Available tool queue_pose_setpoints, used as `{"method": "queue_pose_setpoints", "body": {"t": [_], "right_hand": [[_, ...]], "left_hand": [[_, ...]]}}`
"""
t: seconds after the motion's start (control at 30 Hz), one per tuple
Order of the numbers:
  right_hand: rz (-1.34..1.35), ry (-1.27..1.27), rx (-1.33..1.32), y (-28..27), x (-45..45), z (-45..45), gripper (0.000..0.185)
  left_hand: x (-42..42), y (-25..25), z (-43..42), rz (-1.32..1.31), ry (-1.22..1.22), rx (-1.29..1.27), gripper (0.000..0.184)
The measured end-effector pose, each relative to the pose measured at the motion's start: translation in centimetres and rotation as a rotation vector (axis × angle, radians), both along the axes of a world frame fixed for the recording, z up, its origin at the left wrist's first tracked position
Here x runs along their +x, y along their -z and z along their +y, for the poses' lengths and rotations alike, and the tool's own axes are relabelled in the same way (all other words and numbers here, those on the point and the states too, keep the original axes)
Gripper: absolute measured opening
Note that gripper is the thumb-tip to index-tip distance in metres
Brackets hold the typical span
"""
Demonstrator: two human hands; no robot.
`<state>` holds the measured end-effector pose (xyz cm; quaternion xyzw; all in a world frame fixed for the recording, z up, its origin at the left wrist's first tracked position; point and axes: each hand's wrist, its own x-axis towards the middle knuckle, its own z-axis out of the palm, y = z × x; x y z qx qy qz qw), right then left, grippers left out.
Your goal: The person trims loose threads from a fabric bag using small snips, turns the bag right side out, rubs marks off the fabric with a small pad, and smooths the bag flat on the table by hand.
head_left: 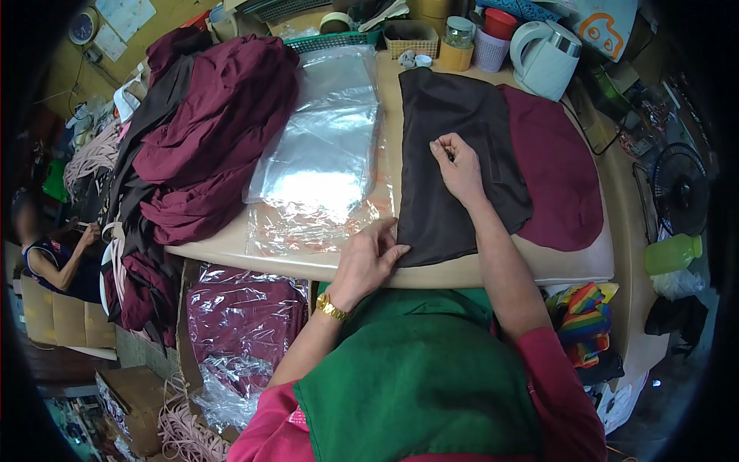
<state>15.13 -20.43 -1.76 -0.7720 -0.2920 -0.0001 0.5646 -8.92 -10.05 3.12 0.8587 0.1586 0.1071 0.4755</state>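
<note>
A dark brown cloth piece lies flat on the table, with a rounded maroon cloth part showing from under its right side. At the brown cloth's near left corner, my left hand rests with its thumb stretched onto the cloth and apart from the fingers. My right hand is over the middle of the brown cloth, its thumb and fingers curled together. Whether something small is between those fingertips I cannot make out. Left of the cloth lies a stack of clear plastic bags.
A heap of maroon and dark cloth covers the table's left end. A white kettle, cups and baskets line the back. Below the table sits a plastic-wrapped maroon bundle. At far left another person sits. A fan stands right.
</note>
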Motion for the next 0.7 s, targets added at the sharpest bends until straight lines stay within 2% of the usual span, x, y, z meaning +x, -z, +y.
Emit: {"method": "queue_pose_setpoints", "body": {"t": [0.1, 0.17, 0.27, 0.4, 0.47, 0.5, 0.57, 0.6, 0.67, 0.7], "right_hand": [[0.014, 0.012, -0.034, -0.4, -0.2, -0.2, 0.021], [0.007, 0.004, -0.010, 0.0, -0.1, -0.2, 0.020], [0.010, -0.001, 0.001, 0.2, -0.1, -0.1, 0.020], [0.010, -0.003, -0.015, -0.2, -0.1, -0.2, 0.020], [0.022, -0.006, -0.024, -0.4, -0.2, -0.2, 0.020], [0.031, -0.008, -0.033, -0.4, -0.2, -0.2, 0.020], [0.029, -0.021, -0.035, -0.3, -0.1, -0.2, 0.019], [0.029, -0.036, -0.038, -0.5, -0.2, -0.2, 0.019], [0.026, -0.049, -0.041, -1.1, -0.7, -0.8, 0.019], [0.021, -0.063, -0.043, -1.9, -1.3, -1.1, 0.020]], "left_hand": [[0.1, 1.6, 1.0, 0.134, 0.102, 0.008, 0.025], [-0.3, 2.7, 1.4, 0.079, 0.079, -0.137, 0.018], [-0.8, 2.0, 1.3, 0.108, 0.039, -0.233, 0.017], [-1.1, 3.7, 1.8, -0.047, 0.026, -0.181, 0.016], [-1.2, 2.5, 1.7, 0.067, -0.039, -0.571, 0.010], [-1.2, 2.7, 1.7, 0.067, -0.039, -0.570, 0.010], [-1.3, 3.4, 1.9, -0.030, 0.064, -1.244, 0.011], [-1.2, 3.2, 1.3, -0.032, 0.064, -1.244, 0.011], [-1.0, 2.3, -0.1, -0.188, -0.041, -1.539, 0.014], [-1.1, 2.0, 0.0, -0.196, -0.037, -1.536, 0.014]]}}
